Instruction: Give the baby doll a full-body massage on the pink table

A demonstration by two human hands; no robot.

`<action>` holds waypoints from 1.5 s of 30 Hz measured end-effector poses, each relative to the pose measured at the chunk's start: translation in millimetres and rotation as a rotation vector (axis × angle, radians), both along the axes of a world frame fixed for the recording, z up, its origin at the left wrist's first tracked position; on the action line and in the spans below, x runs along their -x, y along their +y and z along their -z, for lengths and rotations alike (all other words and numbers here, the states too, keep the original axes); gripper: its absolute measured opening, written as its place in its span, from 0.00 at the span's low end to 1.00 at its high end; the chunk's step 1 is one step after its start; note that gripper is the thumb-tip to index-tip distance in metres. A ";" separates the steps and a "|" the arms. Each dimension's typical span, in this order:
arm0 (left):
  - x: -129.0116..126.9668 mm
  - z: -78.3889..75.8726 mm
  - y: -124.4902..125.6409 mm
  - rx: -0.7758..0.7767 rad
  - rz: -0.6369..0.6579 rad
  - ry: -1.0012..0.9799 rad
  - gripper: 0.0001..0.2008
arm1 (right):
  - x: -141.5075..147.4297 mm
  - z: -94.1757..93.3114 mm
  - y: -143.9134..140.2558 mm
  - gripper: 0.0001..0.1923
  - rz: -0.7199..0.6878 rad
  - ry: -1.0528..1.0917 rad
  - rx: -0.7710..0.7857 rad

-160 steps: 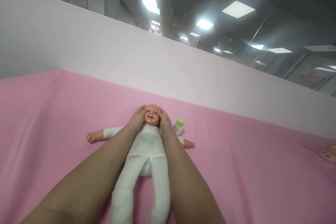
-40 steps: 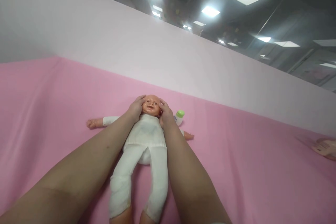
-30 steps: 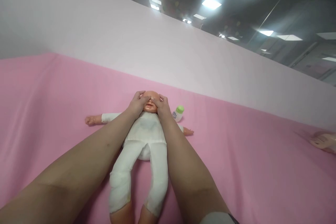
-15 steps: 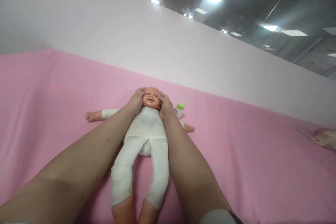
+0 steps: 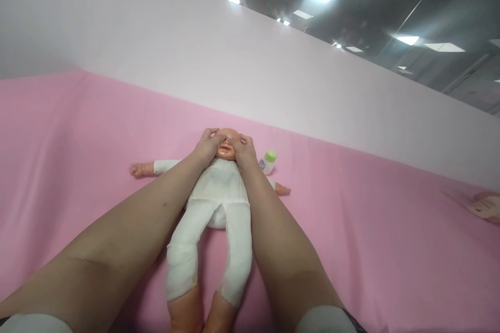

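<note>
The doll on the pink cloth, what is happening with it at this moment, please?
A person has both hands on the head of a baby doll that lies on its back on a pink cloth. The left hand and the right hand rest on either side of the face, with the thumbs over the eyes. The doll wears a white suit, arms spread out. A small bottle with a green cap lies beside the right hand.

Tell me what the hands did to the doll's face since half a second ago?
Both hands slid inward: the left hand and right hand now cover the eyes of the doll. The doll stays flat on the pink cloth, the bottle beside it.
</note>
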State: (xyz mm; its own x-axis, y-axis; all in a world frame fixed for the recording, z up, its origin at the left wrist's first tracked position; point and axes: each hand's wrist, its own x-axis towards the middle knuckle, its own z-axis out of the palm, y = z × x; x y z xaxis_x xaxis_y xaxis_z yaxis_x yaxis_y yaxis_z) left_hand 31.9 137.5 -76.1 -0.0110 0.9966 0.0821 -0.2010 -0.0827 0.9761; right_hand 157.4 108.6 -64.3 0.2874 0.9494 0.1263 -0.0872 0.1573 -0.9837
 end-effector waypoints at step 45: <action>44.4 -19.5 -47.8 -0.284 0.089 0.904 0.25 | -20.3 -4.1 -43.0 0.32 -0.011 -0.829 -0.006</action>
State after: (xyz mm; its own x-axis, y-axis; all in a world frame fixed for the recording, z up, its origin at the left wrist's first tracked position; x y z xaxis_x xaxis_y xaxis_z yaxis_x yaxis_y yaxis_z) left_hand -12.5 89.7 -56.6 0.2505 0.9321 0.2614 0.6034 -0.3615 0.7108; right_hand 177.6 65.6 -60.2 0.0896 0.9504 0.2979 0.6647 0.1656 -0.7285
